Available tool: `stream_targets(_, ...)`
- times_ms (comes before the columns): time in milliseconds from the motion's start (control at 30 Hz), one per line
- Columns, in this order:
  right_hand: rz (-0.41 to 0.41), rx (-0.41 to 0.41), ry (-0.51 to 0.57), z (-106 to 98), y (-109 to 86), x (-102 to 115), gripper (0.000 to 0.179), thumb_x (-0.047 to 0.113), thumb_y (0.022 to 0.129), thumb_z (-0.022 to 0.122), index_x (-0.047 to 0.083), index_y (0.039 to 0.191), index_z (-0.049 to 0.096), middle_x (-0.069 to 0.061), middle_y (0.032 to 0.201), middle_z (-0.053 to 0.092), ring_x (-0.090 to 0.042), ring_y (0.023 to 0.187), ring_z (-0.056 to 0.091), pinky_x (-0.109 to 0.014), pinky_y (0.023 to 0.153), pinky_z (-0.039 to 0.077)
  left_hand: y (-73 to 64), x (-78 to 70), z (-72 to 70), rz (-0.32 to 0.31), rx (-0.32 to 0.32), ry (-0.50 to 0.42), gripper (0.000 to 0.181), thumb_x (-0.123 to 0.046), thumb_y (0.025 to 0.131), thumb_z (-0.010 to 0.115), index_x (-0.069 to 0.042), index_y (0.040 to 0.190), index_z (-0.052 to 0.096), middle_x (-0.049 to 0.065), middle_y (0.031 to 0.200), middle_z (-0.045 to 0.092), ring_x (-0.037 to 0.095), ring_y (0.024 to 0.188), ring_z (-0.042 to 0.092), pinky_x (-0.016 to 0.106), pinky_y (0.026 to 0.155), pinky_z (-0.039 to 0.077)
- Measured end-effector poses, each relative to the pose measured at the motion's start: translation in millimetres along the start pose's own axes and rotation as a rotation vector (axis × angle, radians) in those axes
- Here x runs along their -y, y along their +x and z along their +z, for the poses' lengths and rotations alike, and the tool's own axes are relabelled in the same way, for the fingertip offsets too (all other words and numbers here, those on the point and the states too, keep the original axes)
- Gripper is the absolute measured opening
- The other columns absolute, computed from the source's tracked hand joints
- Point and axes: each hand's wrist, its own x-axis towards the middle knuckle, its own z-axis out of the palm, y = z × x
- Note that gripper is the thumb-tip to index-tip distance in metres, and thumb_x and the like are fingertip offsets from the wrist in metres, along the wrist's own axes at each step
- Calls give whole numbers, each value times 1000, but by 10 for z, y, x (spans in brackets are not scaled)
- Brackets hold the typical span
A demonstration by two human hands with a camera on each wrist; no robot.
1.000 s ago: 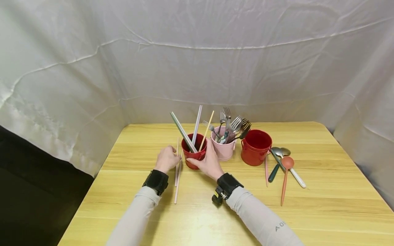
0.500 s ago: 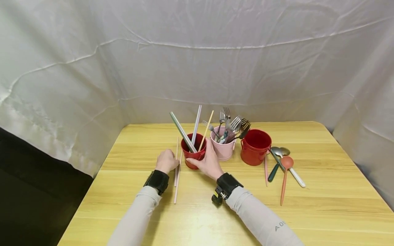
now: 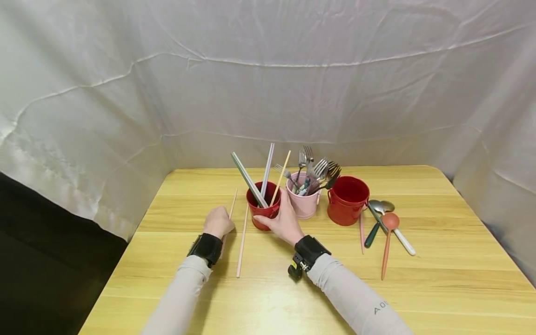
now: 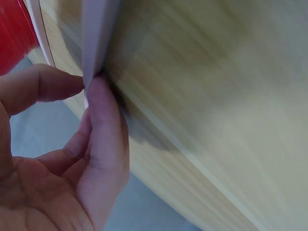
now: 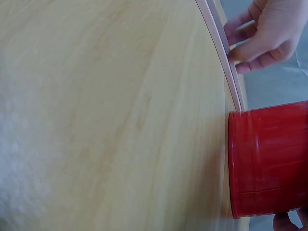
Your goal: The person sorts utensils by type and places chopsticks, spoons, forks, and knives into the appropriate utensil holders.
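My left hand pinches a pale pink chopstick between thumb and fingers, close over the table. A second pink chopstick lies on the table between that hand and a small red bucket. My right hand grips this bucket from its right side, thumb across the front and fingers round the back, partly hidden. Green-and-white chopsticks, pale lavender chopsticks and a yellow chopstick lean out of the bucket, which stands upright.
A pink bucket full of forks stands just right of my right hand. Beside it is another red bucket. Several spoons lie on the right, among them an orange spoon. A grey cloth hangs behind the table.
My left hand has shifted left and slightly toward me, taking one pink chopstick away from the other and tilting it. My right hand and the red bucket have stayed put.
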Motion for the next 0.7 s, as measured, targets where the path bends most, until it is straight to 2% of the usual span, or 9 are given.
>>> stream_targets(267, 13, 3, 3, 3, 0, -12, 94, 18, 72, 92, 8, 147, 36, -13, 143, 51, -30, 133, 54, -45, 113, 45, -98, 108, -72, 25, 35, 6, 25, -12, 72, 77, -6, 70, 53, 5, 70, 52, 24, 68, 52, 29, 57, 41)
stream_targets(433, 3, 1, 13, 10, 2, -28, 94, 18, 72, 92, 9, 147, 36, -13, 143, 51, -30, 132, 54, -45, 113, 45, -130, 140, -77, 27, 44, -13, 27, -14, 70, 79, -7, 69, 54, 5, 70, 53, 23, 65, 53, 27, 53, 41)
stream_targets(633, -5, 1, 14, 7, 5, -30, 94, 18, 72, 92, 8, 147, 36, -13, 143, 52, -31, 132, 54, -46, 113, 45, -126, 208, -105, -10, 83, -130, 20, -16, 74, 78, -6, 69, 62, 5, 70, 58, 18, 61, 54, 25, 50, 43)
stream_targets(700, -8, 0, 14, 7, 7, -35, 94, 18, 72, 92, 8, 147, 36, -13, 143, 52, -31, 132, 54, -46, 113, 45, -123, 232, -124, -14, 77, -169, 18, -17, 77, 77, -6, 72, 64, 5, 74, 60, 18, 65, 54, 24, 53, 42)
